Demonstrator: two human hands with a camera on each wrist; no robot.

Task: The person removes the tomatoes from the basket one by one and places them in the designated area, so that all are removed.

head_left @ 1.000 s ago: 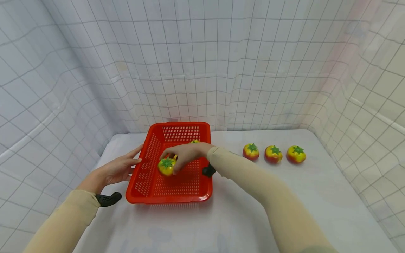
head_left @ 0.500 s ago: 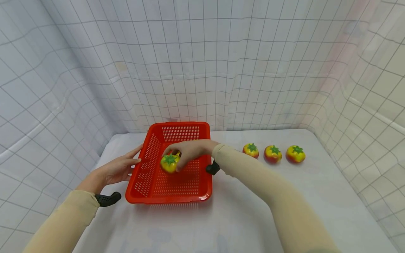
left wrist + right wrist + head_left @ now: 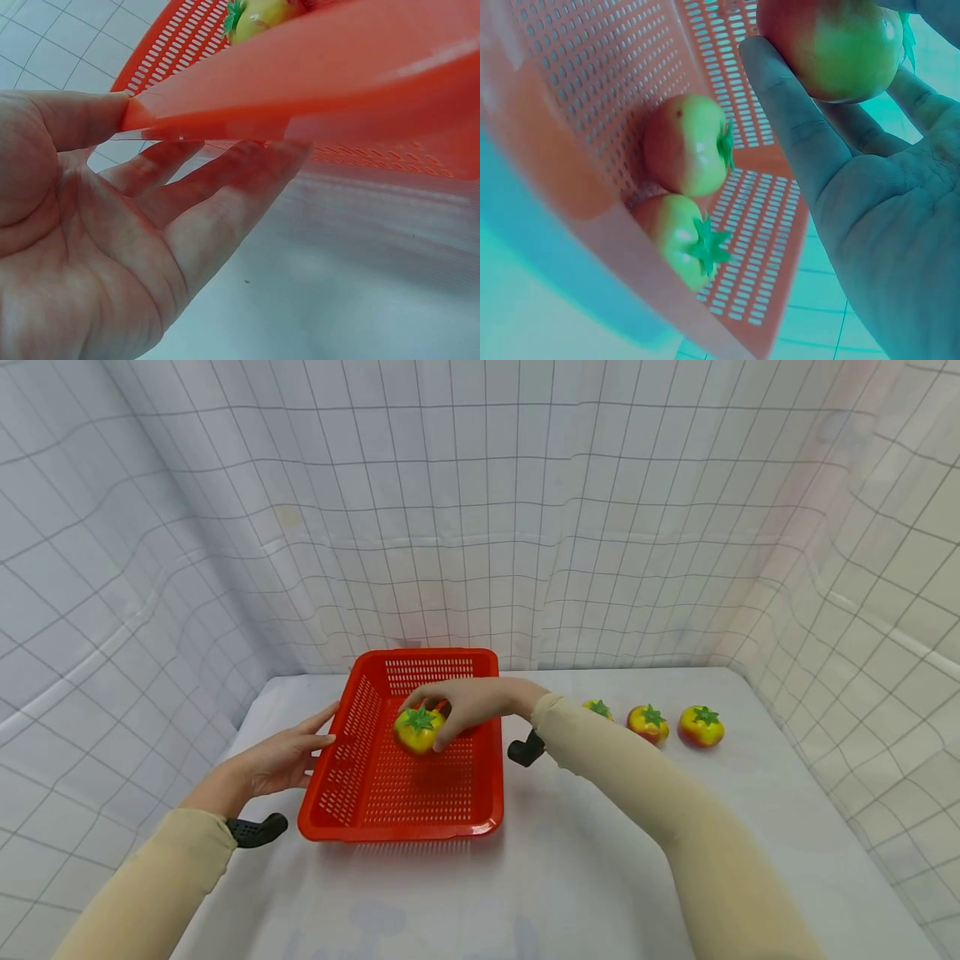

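My right hand (image 3: 480, 702) grips a red-and-yellow tomato (image 3: 416, 733) by its sides, green leafy top facing up, above the inside of a red plastic basket (image 3: 408, 835). In the right wrist view, fingers and thumb lie around that tomato. Two more tomatoes, one (image 3: 686, 146) beside another (image 3: 676, 232), lie in the basket against its wall; the right hand and arm hide them in the head view. At the basket's left side, my left hand (image 3: 277, 762) holds the rim, thumb on its edge and fingers beneath, as the left wrist view shows.
Three more tomatoes stand in a row right of the basket: one (image 3: 597, 708) partly behind the right sleeve, one in the middle (image 3: 647, 724) and one at the end (image 3: 701, 727). A white table (image 3: 570, 868) carries everything, with grid-patterned curtains (image 3: 517, 527) behind and beside.
The right hand has shifted back and to the right with the tomato, still above the basket. Its sleeve now covers part of the nearest row tomato. The left hand and basket stay put.
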